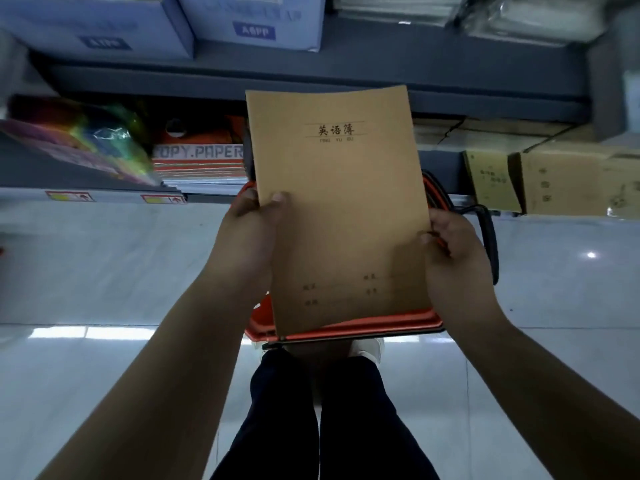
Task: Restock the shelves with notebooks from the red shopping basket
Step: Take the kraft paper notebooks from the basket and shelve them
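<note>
Brown notebook (337, 209) between both hands (254, 230)

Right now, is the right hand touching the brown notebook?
Touching. The head view shows the right hand pinching the right edge of the brown notebook, its thumb lying on the cover, with no gap between them.

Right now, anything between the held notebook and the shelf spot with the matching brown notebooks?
Nothing visible. Both hands hold the notebook above the basket; the brown notebooks stand on the shelf to its right, with open air between.
</note>
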`<state>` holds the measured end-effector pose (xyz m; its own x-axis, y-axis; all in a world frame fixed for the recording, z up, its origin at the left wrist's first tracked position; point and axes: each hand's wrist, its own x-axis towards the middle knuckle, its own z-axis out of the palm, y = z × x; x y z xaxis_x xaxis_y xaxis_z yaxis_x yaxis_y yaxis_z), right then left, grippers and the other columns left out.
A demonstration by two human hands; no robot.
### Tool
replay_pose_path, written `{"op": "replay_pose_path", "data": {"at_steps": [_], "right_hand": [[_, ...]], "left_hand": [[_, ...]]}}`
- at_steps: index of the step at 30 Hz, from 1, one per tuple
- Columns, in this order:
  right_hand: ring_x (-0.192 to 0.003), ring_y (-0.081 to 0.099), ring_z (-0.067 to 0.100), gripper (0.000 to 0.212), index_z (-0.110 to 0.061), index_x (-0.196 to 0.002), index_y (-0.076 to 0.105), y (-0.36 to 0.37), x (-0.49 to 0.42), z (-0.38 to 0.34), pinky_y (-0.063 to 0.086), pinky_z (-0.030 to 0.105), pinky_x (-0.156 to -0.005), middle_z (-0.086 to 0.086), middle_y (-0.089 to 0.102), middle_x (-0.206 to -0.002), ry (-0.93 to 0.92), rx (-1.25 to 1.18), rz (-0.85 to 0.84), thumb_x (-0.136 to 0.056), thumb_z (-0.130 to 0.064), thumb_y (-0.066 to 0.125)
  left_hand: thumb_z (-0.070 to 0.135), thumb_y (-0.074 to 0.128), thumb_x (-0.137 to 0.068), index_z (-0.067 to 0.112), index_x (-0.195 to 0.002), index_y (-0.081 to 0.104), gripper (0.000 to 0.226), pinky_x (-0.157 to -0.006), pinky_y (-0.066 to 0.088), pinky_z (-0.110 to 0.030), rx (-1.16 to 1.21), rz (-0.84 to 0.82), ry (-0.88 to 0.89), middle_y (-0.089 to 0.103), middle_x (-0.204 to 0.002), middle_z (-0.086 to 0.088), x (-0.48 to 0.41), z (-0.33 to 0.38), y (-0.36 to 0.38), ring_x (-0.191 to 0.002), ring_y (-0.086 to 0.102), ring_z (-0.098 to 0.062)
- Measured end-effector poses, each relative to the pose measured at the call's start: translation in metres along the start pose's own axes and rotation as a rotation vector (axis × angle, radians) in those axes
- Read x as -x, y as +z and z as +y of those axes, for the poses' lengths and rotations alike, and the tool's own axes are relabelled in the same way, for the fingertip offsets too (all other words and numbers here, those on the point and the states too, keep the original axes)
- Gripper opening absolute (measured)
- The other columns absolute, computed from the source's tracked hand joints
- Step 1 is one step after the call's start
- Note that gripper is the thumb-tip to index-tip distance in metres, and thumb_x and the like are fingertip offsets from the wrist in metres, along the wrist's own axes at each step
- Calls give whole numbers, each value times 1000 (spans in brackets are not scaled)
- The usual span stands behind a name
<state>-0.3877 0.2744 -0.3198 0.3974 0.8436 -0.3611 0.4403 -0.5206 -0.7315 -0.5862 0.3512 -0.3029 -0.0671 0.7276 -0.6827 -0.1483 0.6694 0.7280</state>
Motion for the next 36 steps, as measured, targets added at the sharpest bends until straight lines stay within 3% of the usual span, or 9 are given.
{"op": "replay_pose_path", "data": {"at_steps": [3,8,11,13,15,19,22,28,36], "right_hand": [[-91,53,-16,35,-26,-106,58,-15,12,-22,36,-5,-70,-20,58,-97,-22,-21,16,-96,3,40],[-102,54,0,34,-18,-124,59,-40,36,-53,37,2,-82,-9,59,-118,-8,-86,97,-98,-1,45],[-104,55,1,32,-22,-120,60,-54,54,-76,41,11,-86,-9,62,-117,3,-164,124,-98,-3,46],[-101,57,-5,33,-27,-115,60,-62,66,-91,43,11,-86,-14,64,-112,6,-232,140,-98,-2,46],[-94,56,-15,34,-25,-115,60,-70,76,-104,40,0,-77,-21,63,-107,7,-273,163,-97,0,46],[-94,56,-16,32,-20,-119,62,-85,92,-127,38,-4,-74,-16,65,-110,-12,-303,206,-97,-2,48],[-92,57,-15,29,-19,-119,60,-95,102,-142,39,-2,-74,-16,65,-108,-7,-356,232,-98,-3,49],[-84,58,-18,29,-24,-110,60,-114,121,-172,40,-1,-69,-20,65,-98,-9,-408,266,-98,-1,47],[-83,56,-20,27,-25,-108,60,-129,151,-192,38,-4,-64,-22,63,-96,0,-398,310,-97,-2,49]], "left_hand": [[9,55,-96,25,-92,63,18,-91,49,-43,11,17,1,68,-104,-2,11,18,0,-105,62,-25],[-7,53,-90,13,-117,61,35,-80,54,-40,53,-11,37,69,-113,-12,37,52,0,-101,66,-30],[-13,48,-89,13,-114,61,38,-68,50,-32,20,-72,118,68,-112,-13,57,75,-3,-92,64,-26],[-15,45,-88,12,-115,61,41,-61,51,-28,12,-131,157,70,-107,-10,71,89,-6,-85,66,-22],[-17,43,-87,12,-117,59,45,-61,54,-27,27,-169,174,72,-102,-5,86,104,-9,-82,69,-18],[-17,41,-87,13,-129,56,54,-79,54,-38,23,-203,196,63,-120,-19,110,131,-14,-101,65,-26],[-15,40,-89,16,-128,55,53,-84,48,-44,18,-256,215,58,-113,-19,127,149,-15,-100,58,-30],[-14,41,-91,18,-126,57,50,-79,57,-38,24,-351,224,72,-109,-6,157,172,-14,-94,70,-20],[-19,36,-89,16,-138,47,61,-71,58,-32,-16,-396,235,71,-113,-6,185,182,-25,-99,69,-21]]}}
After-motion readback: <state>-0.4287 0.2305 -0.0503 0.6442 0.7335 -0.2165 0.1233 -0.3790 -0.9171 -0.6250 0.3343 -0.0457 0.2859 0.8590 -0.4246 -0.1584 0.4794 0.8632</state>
